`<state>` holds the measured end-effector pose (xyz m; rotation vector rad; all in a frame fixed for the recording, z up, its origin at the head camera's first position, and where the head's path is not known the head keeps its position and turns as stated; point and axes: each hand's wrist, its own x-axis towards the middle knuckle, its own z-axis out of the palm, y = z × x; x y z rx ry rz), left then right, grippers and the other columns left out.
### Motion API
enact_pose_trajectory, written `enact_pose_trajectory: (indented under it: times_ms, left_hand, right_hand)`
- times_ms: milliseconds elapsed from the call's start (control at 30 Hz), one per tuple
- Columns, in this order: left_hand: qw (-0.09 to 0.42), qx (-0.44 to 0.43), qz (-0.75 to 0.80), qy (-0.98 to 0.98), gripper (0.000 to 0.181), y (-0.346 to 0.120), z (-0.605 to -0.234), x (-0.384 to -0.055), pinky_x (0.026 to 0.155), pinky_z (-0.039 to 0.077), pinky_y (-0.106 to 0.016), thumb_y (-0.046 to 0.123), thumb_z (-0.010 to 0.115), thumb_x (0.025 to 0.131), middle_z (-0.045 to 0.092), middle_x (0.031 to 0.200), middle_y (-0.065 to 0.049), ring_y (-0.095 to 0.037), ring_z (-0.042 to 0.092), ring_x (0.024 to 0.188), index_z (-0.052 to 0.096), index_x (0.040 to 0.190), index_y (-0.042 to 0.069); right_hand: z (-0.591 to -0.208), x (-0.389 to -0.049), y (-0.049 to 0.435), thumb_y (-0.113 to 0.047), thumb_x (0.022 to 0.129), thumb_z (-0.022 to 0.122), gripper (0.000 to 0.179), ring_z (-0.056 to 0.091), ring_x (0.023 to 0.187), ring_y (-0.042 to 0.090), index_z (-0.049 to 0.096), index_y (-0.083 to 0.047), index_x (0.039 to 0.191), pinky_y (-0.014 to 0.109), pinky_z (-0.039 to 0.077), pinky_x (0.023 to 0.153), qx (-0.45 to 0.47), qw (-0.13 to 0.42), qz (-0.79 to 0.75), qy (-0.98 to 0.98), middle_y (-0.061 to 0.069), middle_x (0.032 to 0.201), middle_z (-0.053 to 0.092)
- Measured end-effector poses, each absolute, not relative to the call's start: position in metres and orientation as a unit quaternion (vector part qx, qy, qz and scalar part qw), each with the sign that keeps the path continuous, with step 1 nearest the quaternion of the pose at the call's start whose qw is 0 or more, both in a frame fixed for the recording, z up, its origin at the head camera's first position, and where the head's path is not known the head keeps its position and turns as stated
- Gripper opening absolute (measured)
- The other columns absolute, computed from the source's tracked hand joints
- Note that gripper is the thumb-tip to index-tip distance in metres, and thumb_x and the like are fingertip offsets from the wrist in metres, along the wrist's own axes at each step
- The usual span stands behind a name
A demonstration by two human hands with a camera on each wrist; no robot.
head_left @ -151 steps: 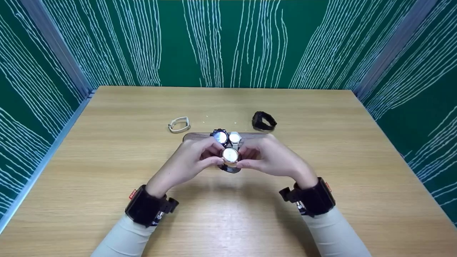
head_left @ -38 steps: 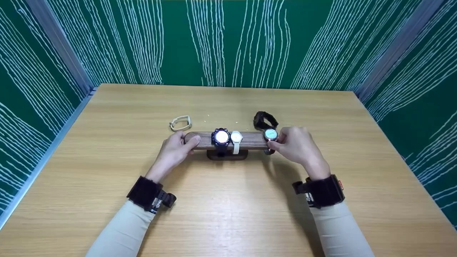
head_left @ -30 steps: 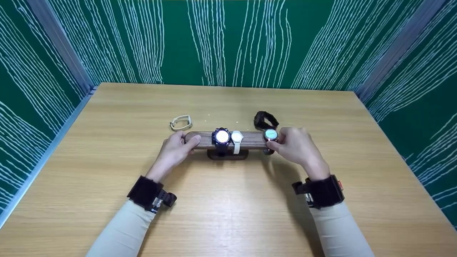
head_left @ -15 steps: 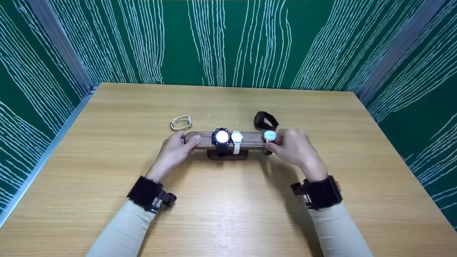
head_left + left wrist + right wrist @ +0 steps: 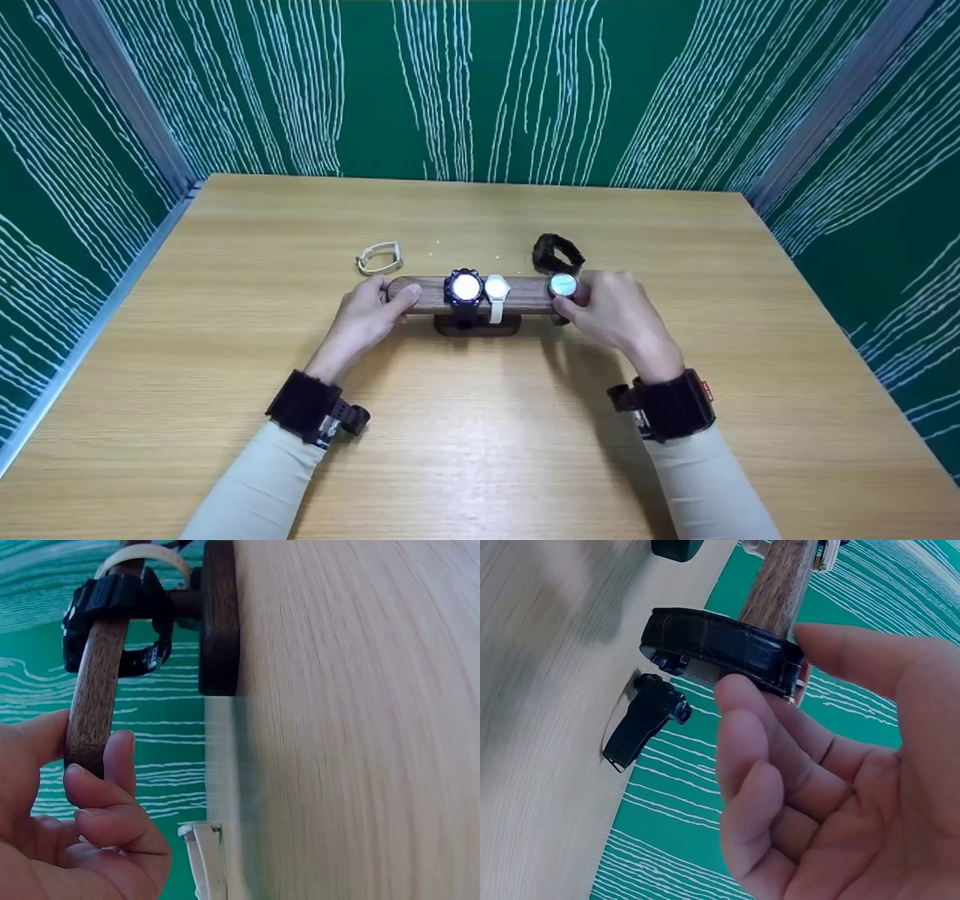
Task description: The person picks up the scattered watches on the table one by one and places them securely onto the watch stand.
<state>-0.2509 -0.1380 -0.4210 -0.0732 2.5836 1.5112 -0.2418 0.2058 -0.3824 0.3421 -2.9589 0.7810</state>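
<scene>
A dark wooden watch stand has a horizontal bar above a small base. My left hand grips the bar's left end between thumb and fingers. With my right hand I pinch a round-faced watch at the bar's right end. In the right wrist view its dark leather strap loops around the bar. Near the bar's middle hang a chunky black watch and, just right of it, a slim white watch. The right fingertips are partly hidden in the head view.
Behind the stand, a pale band watch lies on the wooden table at left, and a black watch at right. Small white specks lie between them. Green walls enclose the table's back and sides.
Earlier both hands held the round-faced watch before the stand; now my left hand grips the bar's left end. Over the last second my right hand has slid the watch slightly left along the bar.
</scene>
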Motion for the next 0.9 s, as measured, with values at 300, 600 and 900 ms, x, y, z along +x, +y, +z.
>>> enact_pose_trajectory:
  times_ms: [300,600,900]
  left_hand:
    - [0.069,-0.022,0.502,0.862,0.037,-0.138,-0.422,-0.251,0.064,0.046,-0.028,0.047,0.067,0.104,0.067,0.093,-0.005,-0.018,0.060,0.077,0.062,0.112,0.011]
    - [0.064,-0.020,0.502,0.862,0.036,-0.138,-0.422,-0.250,0.061,0.043,-0.027,0.046,0.069,0.103,0.070,0.094,-0.006,-0.015,0.056,0.072,0.061,0.109,0.011]
    - [0.065,-0.020,0.502,0.862,0.039,-0.138,-0.423,-0.251,0.064,0.045,-0.028,0.047,0.069,0.103,0.069,0.095,-0.005,-0.015,0.057,0.075,0.062,0.111,0.010]
  right_hand:
    - [-0.385,-0.242,0.200,-0.019,0.095,0.077,0.030,0.044,0.056,0.014,0.060,-0.010,0.073,0.028,0.035,0.052,0.130,0.057,0.232,-0.962,0.000,0.064,0.052]
    - [-0.388,-0.241,0.193,-0.018,0.095,0.077,0.027,0.049,0.054,0.015,0.061,-0.007,0.076,0.029,0.039,0.049,0.131,0.069,0.238,-0.960,0.003,0.064,0.058]
    - [-0.392,-0.239,0.182,-0.019,0.096,0.077,0.024,0.052,0.052,0.015,0.063,-0.008,0.080,0.028,0.042,0.048,0.133,0.074,0.247,-0.957,0.002,0.062,0.058]
